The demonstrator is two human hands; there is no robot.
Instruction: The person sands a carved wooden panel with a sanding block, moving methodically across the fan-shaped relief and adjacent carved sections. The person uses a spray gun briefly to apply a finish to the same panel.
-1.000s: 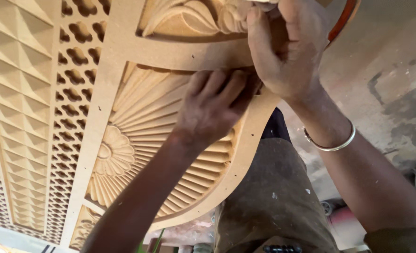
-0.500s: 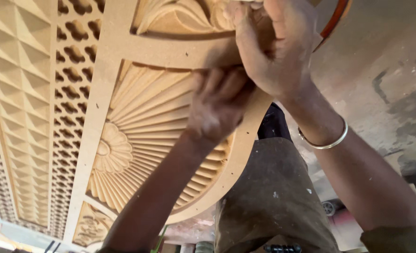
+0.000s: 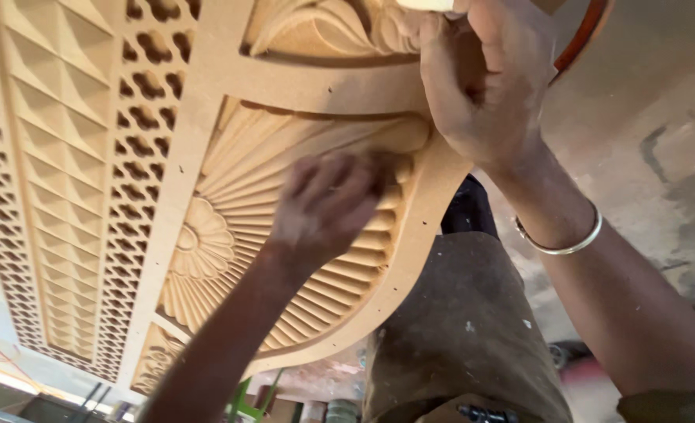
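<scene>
The carved fan panel (image 3: pixel 285 204) on the wooden board (image 3: pixel 206 102) lies under the left hand (image 3: pixel 328 207), its ribs radiating from the rosette (image 3: pixel 201 239) lower left. Left fingers curl, blurred (holding what, I cannot tell), now lower-left of before. The right hand (image 3: pixel 484 78) clamps the board's edge.

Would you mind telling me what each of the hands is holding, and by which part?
The right hand grips the carved wooden panel at its curved outer edge. The left hand, blurred, presses on the fluted fan carving; whether it holds anything cannot be told.
</scene>
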